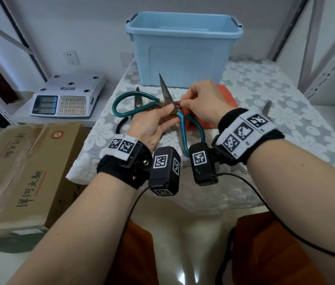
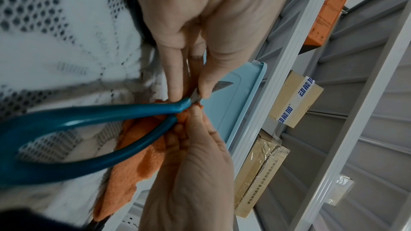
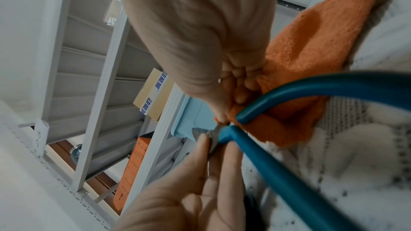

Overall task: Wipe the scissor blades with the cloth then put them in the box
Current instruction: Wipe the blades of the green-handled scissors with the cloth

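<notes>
A pair of large scissors [image 1: 165, 89] with teal loop handles [image 2: 89, 111] is held above the table, its blades nearly together and pointing up toward the light blue box [image 1: 183, 50]. My left hand [image 1: 171, 114] grips the scissors at the pivot between thumb and fingers. An orange cloth [image 1: 227, 95] trails from my right hand [image 1: 183, 102], which pinches a fold of it against the base of the blades. In the right wrist view the cloth [image 3: 300, 50] hangs behind the teal handle [image 3: 311, 83]. The box stands open at the back of the table.
A second pair of scissors [image 1: 137, 99] with dark handles lies on the lace tablecloth [image 1: 265, 83] behind my left hand. Another blade tip [image 1: 267, 108] shows right of my right wrist. An electronic scale [image 1: 68, 97] and a cardboard carton [image 1: 22, 171] sit at left; metal shelf posts flank the table.
</notes>
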